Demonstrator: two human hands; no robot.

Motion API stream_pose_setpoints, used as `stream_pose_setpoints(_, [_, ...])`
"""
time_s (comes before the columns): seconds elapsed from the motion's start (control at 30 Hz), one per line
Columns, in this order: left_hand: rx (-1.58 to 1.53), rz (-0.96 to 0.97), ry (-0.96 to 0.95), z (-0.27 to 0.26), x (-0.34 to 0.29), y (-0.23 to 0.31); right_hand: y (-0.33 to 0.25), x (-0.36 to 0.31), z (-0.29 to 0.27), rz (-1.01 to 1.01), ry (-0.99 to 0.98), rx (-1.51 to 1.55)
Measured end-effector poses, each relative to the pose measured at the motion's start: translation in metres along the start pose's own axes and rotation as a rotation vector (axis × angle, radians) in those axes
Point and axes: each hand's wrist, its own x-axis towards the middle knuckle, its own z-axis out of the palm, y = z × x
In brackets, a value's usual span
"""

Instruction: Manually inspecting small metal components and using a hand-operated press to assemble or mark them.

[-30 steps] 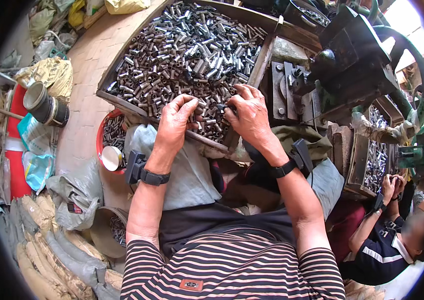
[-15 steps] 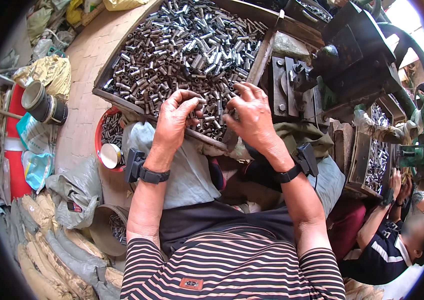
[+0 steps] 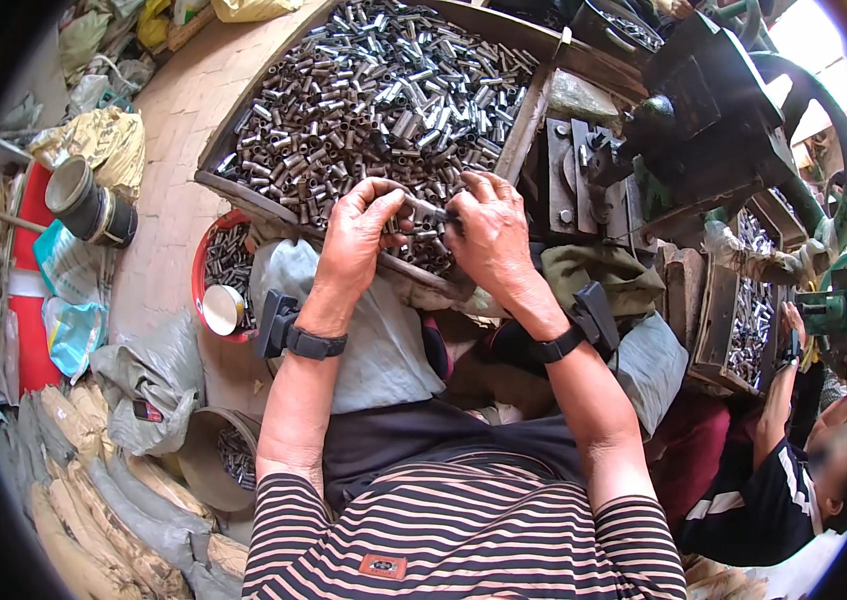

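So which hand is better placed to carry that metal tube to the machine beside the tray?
Probably the right hand: it grips the metal tube on the side of the machine, which stands to the right of the tray. The left hand pinches the far end.

**Sacks and bags at the left**

A yellow bag is seen at upper left. A blue-white plastic bag lies below it. Grey sacks are heaped at lower left. No screens or signs are visible.
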Motion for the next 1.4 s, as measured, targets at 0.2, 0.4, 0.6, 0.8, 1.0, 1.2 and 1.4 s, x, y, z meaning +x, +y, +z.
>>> stream_pose_setpoints(0.2, [0.031,0.015,0.006,0.0,-0.003,0.002,0.009,0.004,-0.015,0.07,-0.001,0.14])
stream_pose_setpoints(0.4, [-0.034,-0.058,0.009,0.009,-0.006,0.003,0.018,0.007,-0.025,0.296,0.0,0.488])
stream_pose_setpoints(0.6, [-0.121,-0.133,-0.09,0.029,-0.007,-0.002,0.022,-0.007,-0.031,0.614,-0.057,1.164])
stream_pose_setpoints(0.8, [-0.153,-0.131,-0.151,0.041,-0.009,-0.009,0.02,-0.02,-0.04,0.644,-0.122,1.352])
stream_pose_setpoints(1.0, [-0.197,-0.156,-0.199,0.05,-0.009,-0.014,0.018,-0.029,-0.047,0.563,-0.179,1.337])
stream_pose_setpoints(1.2, [-0.187,-0.147,-0.147,0.057,-0.008,-0.014,0.031,-0.037,-0.05,0.575,-0.207,1.291])
stream_pose_setpoints(1.4, [-0.161,-0.179,-0.189,0.062,-0.011,-0.012,0.032,-0.033,-0.053,0.771,0.081,1.61])
